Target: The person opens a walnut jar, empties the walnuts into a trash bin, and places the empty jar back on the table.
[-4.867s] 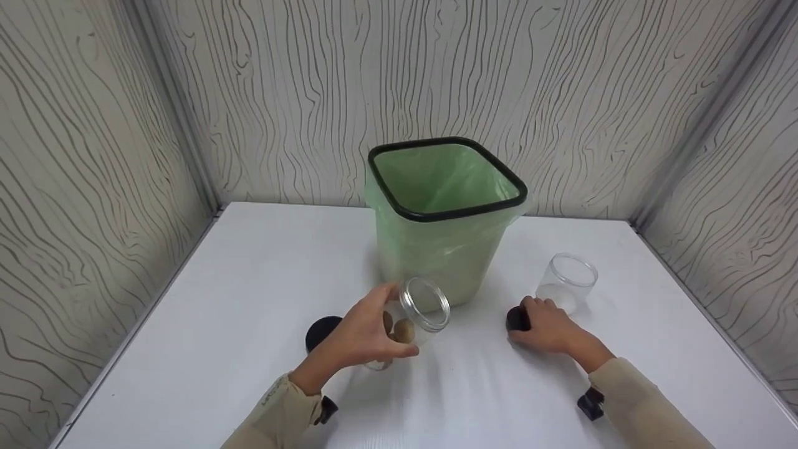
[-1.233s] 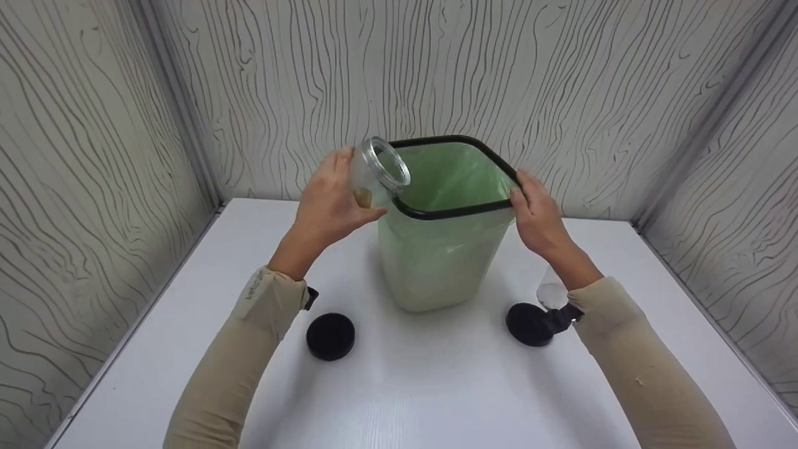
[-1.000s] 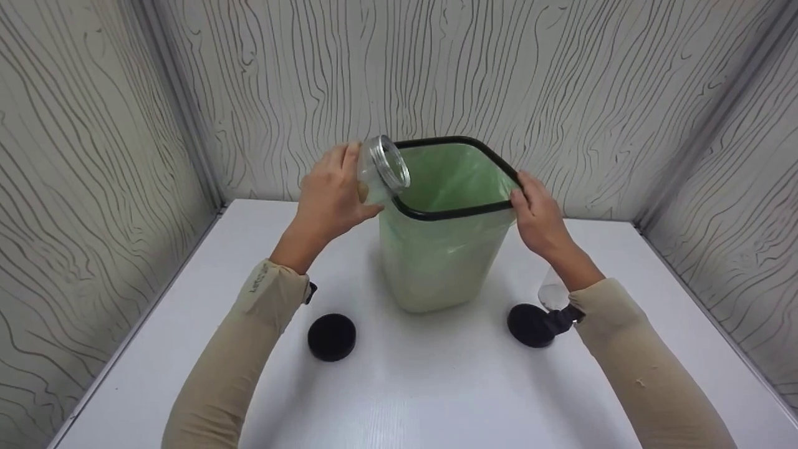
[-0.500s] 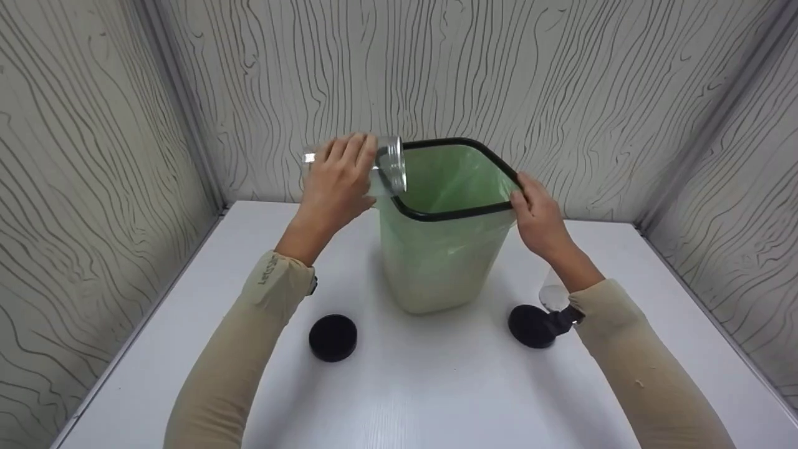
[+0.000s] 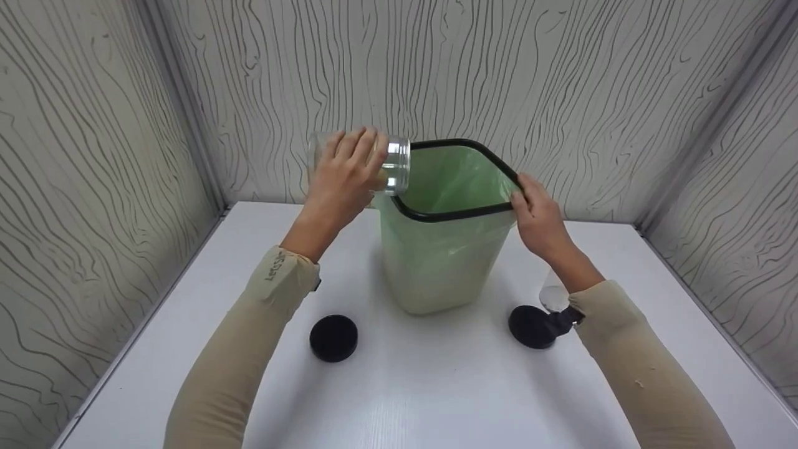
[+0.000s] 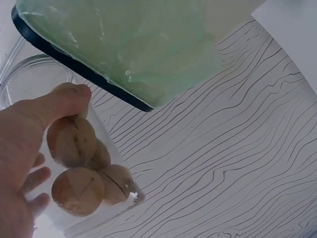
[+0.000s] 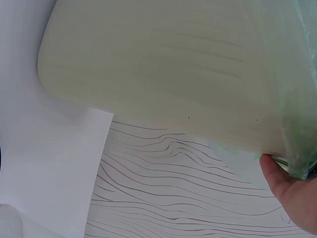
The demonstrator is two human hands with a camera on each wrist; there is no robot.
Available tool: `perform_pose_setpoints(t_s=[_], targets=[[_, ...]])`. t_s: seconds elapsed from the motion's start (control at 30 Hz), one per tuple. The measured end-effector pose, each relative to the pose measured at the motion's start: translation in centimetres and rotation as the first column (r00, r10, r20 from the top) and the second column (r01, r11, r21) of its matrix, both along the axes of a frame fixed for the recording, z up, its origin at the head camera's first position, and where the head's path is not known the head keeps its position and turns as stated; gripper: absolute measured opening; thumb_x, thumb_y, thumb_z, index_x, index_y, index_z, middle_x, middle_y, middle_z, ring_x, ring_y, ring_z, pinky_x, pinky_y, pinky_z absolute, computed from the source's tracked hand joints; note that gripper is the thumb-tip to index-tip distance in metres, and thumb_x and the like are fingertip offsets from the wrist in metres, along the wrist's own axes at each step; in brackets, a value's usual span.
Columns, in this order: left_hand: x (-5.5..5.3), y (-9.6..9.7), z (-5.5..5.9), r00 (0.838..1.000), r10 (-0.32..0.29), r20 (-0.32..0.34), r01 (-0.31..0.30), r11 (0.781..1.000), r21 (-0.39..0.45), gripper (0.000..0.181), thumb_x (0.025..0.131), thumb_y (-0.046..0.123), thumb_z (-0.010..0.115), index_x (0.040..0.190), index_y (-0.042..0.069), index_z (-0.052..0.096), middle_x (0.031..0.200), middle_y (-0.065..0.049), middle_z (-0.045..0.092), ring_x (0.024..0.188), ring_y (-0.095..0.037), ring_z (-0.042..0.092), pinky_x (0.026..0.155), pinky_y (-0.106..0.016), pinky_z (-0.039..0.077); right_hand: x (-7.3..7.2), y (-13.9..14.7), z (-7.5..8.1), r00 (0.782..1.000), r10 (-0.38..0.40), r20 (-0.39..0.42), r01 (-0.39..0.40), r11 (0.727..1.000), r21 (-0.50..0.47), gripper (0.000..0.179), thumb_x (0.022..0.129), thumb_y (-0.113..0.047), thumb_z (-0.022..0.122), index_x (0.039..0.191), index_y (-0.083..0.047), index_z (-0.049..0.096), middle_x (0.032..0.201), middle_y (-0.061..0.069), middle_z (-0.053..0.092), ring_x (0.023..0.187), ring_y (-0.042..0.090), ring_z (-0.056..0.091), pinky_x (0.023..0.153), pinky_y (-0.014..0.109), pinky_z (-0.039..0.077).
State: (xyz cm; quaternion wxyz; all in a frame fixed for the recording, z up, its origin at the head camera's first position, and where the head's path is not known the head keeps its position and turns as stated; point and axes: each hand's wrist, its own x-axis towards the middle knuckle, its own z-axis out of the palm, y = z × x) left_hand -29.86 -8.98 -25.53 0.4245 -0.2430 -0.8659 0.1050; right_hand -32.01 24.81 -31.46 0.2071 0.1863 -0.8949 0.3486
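My left hand point(image 5: 343, 181) grips a clear jar point(image 5: 399, 163) with a silvery threaded mouth. It lies about level, its mouth at the left rim of a bin point(image 5: 436, 268) with a pale green liner. In the left wrist view, several brown, round walnuts point(image 6: 78, 191) sit inside the jar, and the thumb crosses its near side. My right hand point(image 5: 539, 215) holds the bin's black rim point(image 5: 461, 212) at its right corner, thumb on the near side. The right wrist view shows that thumb point(image 7: 275, 173) against the bin wall, the other fingers largely hidden.
Two black lids lie on the white table point(image 5: 424, 386): one lid point(image 5: 333, 338) at left, another lid point(image 5: 530, 326) at right by the right wrist strap. Behind the right forearm stands a second clear jar point(image 5: 552, 294), partly hidden. Wood-patterned panels point(image 5: 280, 93) enclose the table.
My left hand has lifted the jar from near the table to the bin's rim and tipped it sideways. The right hand has left a black lid and taken the bin's rim.
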Motion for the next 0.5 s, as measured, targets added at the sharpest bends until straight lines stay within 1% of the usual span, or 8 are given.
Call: perform_pose_setpoints(t_s=[0.23, 0.37, 0.43, 0.5], targets=[[0.02, 0.15, 0.21, 0.999, 0.031, 0.019, -0.031, 0.999, -0.036, 0.079, 0.076, 0.025, 0.079, 0.139, 0.003, 0.037, 0.138, -0.016, 0.045, 0.127, -0.031, 0.040, 0.107, -0.046, 0.027, -0.20, 0.12, -0.08, 1.000, -0.012, -0.009, 0.012, 1.000, 0.016, 0.057, 0.103, -0.032, 0.032, 0.145, 0.006, 0.027, 0.148, 0.025, 0.028, 0.137, 0.038, 0.023, 0.109, 0.050, 0.020], [-0.04, 0.28, 0.32, 1.000, 0.024, -0.020, -0.025, 0.998, -0.051, 0.079, 0.075, 0.026, 0.080, 0.138, 0.002, 0.037, 0.136, -0.017, 0.046, 0.125, -0.032, 0.042, 0.105, -0.047, 0.029, -0.11, 0.06, 0.04, 1.000, -0.010, 0.003, 0.010, 1.000, 0.013, 0.057, 0.103, -0.031, 0.032, 0.146, 0.006, 0.026, 0.148, 0.025, 0.027, 0.137, 0.038, 0.022, 0.108, 0.050, 0.020], [-0.08, 0.38, 0.36, 0.999, 0.023, -0.045, -0.026, 0.998, -0.066, 0.076, 0.076, 0.022, 0.079, 0.137, 0.002, 0.037, 0.134, -0.017, 0.046, 0.124, -0.032, 0.043, 0.105, -0.047, 0.030, -0.08, 0.01, 0.08, 1.000, -0.007, 0.005, 0.007, 1.000, 0.007, 0.056, 0.103, -0.030, 0.032, 0.145, 0.006, 0.026, 0.148, 0.025, 0.026, 0.137, 0.037, 0.022, 0.108, 0.050, 0.020], [-0.08, 0.51, 0.44, 0.997, 0.035, -0.067, -0.041, 0.994, -0.099, 0.075, 0.077, 0.017, 0.078, 0.137, 0.002, 0.037, 0.134, -0.017, 0.046, 0.124, -0.032, 0.043, 0.105, -0.047, 0.029, -0.03, -0.06, 0.11, 1.000, -0.005, 0.002, 0.005, 1.000, 0.002, 0.054, 0.103, -0.028, 0.032, 0.145, 0.006, 0.027, 0.148, 0.024, 0.027, 0.137, 0.037, 0.023, 0.108, 0.050, 0.020]])
